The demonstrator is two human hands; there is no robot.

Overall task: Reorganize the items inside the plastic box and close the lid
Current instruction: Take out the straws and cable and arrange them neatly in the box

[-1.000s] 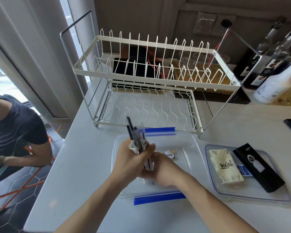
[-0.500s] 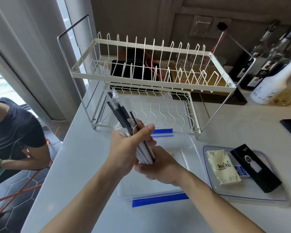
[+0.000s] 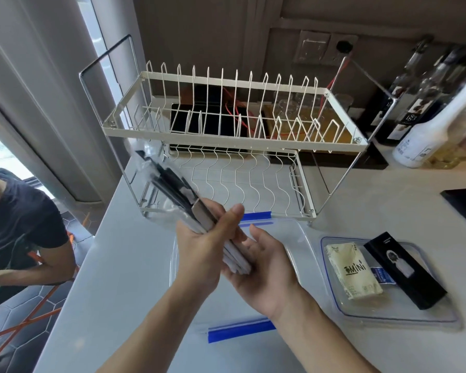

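The left hand [image 3: 202, 254] grips a bundle [image 3: 189, 208] of dark and white sticks in clear wrap, tilted up to the left; the right hand [image 3: 267, 267] lies open, palm up, touching the bundle's lower end; both hover over the clear box [image 3: 304, 238] near the counter's [image 3: 124, 278] front edge; its lid [image 3: 404, 316], right of it, carries two packets; a rack [image 3: 226, 141] stands behind.

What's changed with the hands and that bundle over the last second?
The left hand has lifted the bundle of wrapped sticks out of the plastic box and tilted it towards the dish rack. The right hand, closed around it before, now lies open beneath its lower end. The lid with its two packets hasn't moved.
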